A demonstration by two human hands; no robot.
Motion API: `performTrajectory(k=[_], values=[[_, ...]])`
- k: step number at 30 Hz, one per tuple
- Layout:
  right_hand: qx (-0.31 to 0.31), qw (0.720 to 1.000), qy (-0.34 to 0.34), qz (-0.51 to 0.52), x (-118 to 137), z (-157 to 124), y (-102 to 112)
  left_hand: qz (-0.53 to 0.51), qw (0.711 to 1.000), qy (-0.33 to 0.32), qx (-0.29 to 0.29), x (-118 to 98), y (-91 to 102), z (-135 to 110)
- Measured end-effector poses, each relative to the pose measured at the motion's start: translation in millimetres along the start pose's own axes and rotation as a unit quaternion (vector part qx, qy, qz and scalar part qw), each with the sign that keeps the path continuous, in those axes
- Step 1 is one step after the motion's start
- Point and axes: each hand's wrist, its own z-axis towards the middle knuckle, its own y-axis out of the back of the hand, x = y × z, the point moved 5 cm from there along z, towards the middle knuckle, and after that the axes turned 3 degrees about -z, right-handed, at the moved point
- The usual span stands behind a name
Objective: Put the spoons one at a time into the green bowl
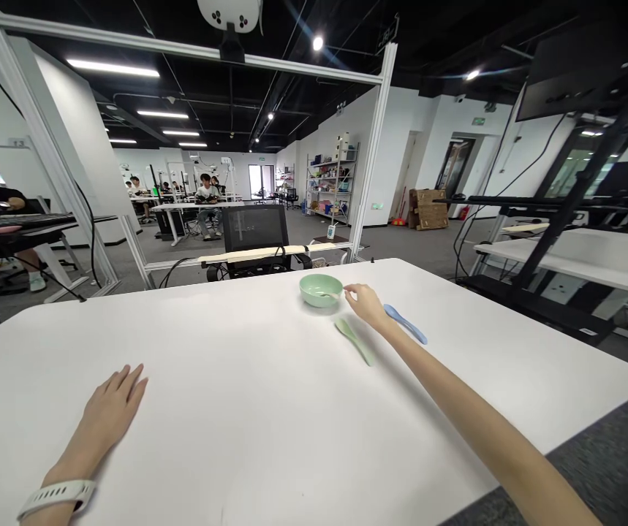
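Right hand [365, 303] is stretched out over the far part of the white table [270, 438], its fingertips drawn together at the near-right rim of a mint-green bowl [320, 289]. Whether they pinch anything is too small to tell. Inside the bowl, close to those fingertips, a small pale object [329, 295] shows, but it cannot be made out; the rest of the bowl looks bare.

Two utensils lie flat on the table on either side of this wrist. A green spoon [354, 340] lies just to the left of the wrist and just near of the bowl, apart from it. Its long axis runs from far-left to near-right, with the broader end at the far-left, towards the bowl. A blue spoon [406, 324] lies just to the right of the wrist on almost the same slant, far-left to near-right, so the two lie roughly parallel with the forearm between them. Which end of the blue one is the scoop cannot be told.

Left hand [113, 405] rests well apart, at the near-left of the table, palm down with fingers spread and released, holding nothing. A white wristband [55, 497] sits on that wrist.

Beyond the far edge of the table stands a black office chair [253, 230], and further back people sit at other desks.
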Motion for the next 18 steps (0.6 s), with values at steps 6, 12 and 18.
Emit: performTrajectory(k=[6, 12, 18], values=[[0.052, 0.996, 0.046, 0.051, -47.8, -57.0, -27.1, -0.025, 1.000, -0.010, -0.010, -1.7, 2.3, -0.2], [0.060, 0.995, 0.044, 0.062, -59.2, -69.7, -34.8, -0.016, 1.000, -0.010, -0.012, 3.1, -1.5, 0.6], [0.072, 0.995, 0.043, 0.054, -57.1, -69.6, -34.8, -0.002, 1.000, -0.014, -0.003, 9.3, -4.0, 2.5]])
